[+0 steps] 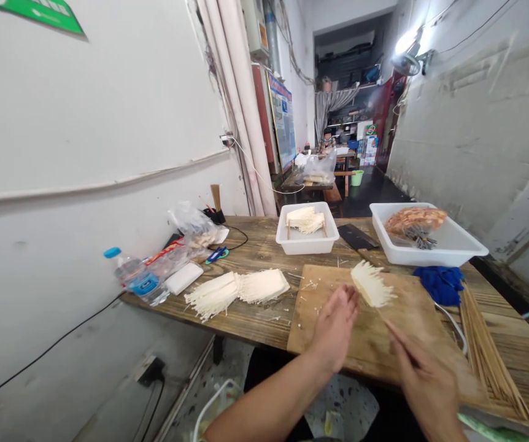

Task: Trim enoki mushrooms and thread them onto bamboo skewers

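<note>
My right hand (425,380) is closed around the lower end of a thin wooden skewer (380,314). At the skewer's far end sits a flat, fanned bunch of enoki mushrooms (371,283), over the wooden cutting board (310,337). Just left of that bunch is my left hand (338,319), its fingers stretched out and nothing held in it. Small mushroom scraps lie on the board's left part. More enoki bunches (264,285) rest on the table to the left. A sheaf of bare skewers (490,350) lies to the right of the board.
Behind the board stand a white tub with skewered enoki (305,220), a cleaver (357,236) and a white tub with skewered meat (414,224). A blue cloth (439,283) lies at right. At left are a water bottle (142,282), plastic bags and scissors (217,255).
</note>
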A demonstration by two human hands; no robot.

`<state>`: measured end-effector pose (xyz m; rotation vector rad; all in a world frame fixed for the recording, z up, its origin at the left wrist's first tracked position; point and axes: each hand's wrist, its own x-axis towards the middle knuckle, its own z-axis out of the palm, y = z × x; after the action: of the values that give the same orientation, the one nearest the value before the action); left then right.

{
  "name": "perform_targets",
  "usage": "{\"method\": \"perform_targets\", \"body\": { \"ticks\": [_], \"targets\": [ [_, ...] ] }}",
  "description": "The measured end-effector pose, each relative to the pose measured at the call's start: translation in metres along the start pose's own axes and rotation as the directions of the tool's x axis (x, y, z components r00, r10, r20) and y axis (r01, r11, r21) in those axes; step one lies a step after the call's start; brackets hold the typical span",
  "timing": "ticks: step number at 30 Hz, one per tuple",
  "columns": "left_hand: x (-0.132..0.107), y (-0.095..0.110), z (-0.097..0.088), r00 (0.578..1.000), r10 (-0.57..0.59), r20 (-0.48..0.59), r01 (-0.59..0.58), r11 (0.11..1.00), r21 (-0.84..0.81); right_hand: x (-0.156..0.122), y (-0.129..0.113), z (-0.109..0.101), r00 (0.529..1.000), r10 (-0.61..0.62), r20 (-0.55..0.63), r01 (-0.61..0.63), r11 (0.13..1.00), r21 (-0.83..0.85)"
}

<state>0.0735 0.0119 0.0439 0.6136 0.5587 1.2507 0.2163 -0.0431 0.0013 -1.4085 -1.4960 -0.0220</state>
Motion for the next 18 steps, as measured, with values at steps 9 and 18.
{"method": "perform_targets", "body": {
  "ticks": [9, 18],
  "targets": [
    [-0.006, 0.002, 0.000, 0.997, 0.004, -0.080, -0.012, 0.995, -0.100, -0.034, -0.016, 0.037, 0.992, 0.024, 0.126, -0.055, 0.967, 0.248],
    [-0.005, -0.002, -0.006, 0.991, 0.056, -0.125, -0.061, 0.997, -0.042, -0.046, -0.022, 0.037, 0.991, -0.118, 0.061, 0.101, 0.970, 0.222]
  ]
}}
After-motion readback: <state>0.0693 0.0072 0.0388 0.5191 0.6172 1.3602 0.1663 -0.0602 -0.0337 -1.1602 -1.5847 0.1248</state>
